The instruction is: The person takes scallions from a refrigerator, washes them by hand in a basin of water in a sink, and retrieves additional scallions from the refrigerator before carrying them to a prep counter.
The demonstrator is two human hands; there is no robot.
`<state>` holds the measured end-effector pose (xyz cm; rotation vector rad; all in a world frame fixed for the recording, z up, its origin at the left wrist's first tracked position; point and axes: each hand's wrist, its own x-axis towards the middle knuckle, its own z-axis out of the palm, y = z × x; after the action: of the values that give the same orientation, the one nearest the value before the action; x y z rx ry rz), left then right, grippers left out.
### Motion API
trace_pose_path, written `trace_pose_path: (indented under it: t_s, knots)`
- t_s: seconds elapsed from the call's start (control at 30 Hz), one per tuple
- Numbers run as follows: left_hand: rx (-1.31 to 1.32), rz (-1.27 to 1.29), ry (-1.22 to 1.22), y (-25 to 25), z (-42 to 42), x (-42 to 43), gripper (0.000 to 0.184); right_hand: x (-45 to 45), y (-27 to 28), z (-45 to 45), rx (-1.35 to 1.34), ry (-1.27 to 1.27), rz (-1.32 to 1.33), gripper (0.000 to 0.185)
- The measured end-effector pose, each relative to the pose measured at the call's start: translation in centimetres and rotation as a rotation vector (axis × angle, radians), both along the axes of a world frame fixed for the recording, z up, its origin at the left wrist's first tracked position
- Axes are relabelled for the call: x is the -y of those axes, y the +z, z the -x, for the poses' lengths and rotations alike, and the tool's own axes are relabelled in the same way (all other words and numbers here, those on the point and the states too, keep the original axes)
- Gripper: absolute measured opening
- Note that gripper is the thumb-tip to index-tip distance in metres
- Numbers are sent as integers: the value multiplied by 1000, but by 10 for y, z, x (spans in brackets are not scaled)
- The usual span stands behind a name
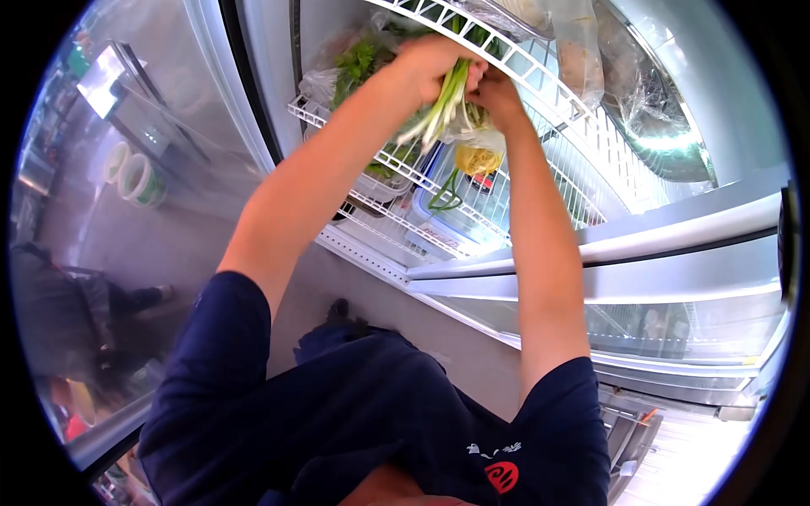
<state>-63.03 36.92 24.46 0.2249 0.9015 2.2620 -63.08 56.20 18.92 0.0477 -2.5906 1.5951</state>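
Note:
Inside a glass-doored fridge, my left hand [439,63] is closed around a bunch of green onions [449,97], their white ends hanging down and to the left. My right hand [499,99] is right beside it, its fingers curled in at the bunch; what they grip is hidden. Just below the hands is a clear plastic bag [477,135]. Leafy green herbs [359,63] in plastic lie on the shelf to the left of my hands.
White wire shelves [540,80] cross above and below my hands. Lower down are a yellow bagged item [478,158] and a clear plastic container [451,223]. The left glass door [194,169] stands beside my left arm. Wrapped food [645,93] sits at upper right.

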Motion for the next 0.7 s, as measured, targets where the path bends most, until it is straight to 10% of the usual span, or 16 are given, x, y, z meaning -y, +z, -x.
trace_pose_path:
  t_s: [0.3, 0.7]
  knots:
    - [-188, 170, -181, -24, -163, 97, 20, -33, 1, 73, 88, -62, 291, 50]
    - [-294, 158, -168, -76, -230, 186, 25, -26, 32, 60, -40, 59, -243, 44]
